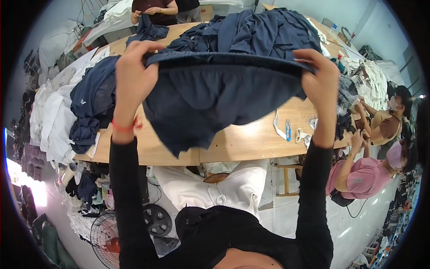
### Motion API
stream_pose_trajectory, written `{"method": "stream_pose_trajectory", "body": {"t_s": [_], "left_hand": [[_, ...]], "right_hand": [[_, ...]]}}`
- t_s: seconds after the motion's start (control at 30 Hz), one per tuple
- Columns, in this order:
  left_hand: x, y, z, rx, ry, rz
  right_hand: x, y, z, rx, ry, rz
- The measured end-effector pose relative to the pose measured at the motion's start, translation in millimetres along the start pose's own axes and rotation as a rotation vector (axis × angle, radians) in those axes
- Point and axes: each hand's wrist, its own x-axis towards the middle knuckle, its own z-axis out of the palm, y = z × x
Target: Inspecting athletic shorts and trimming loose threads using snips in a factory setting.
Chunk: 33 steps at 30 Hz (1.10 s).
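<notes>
Stretched between my two hands is a pair of navy shorts [215, 92], held up by its gathered waistband above the wooden table [251, 145]. My left hand [136, 71] grips the left end of the waistband, thumb and fingers closed on the cloth. At the right end, my right hand [319, 76] pinches the band, its fingertips partly turned over the edge. The legs of the garment hang toward me, the left one lower. A large heap of navy garments [264, 33] lies just beyond it.
Blue thread snips [288, 131] lie on the table at right, near a white strip [279, 125]. Navy garments [96, 89] and white cloth [53, 121] are piled at left. Several people work around the table, one in a pink shirt [365, 178]. A fan [105, 240] stands lower left.
</notes>
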Motion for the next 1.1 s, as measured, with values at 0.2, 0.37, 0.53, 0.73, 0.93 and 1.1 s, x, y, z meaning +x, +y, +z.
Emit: {"method": "stream_pose_trajectory", "body": {"t_s": [0.2,0.37,0.53,0.73,0.93,1.1], "left_hand": [[55,-12,14,0.062,0.105,0.04],[25,33,-23,0.125,0.251,0.221],[-75,30,-39,0.236,-0.08,0.108],[-236,-15,24,0.062,-0.45,-0.238],[-300,-32,47,0.059,-0.635,-0.272],[-267,-70,103,0.056,-0.478,-0.216]], "right_hand": [[53,28,12,-0.052,0.305,0.005],[8,-7,-21,-0.202,0.492,-0.259],[-109,-18,-4,-0.248,0.099,-0.169],[-270,20,83,-0.002,-0.159,0.324],[-330,30,91,0.0,-0.613,0.388],[-284,62,116,0.002,-0.544,0.404]]}}
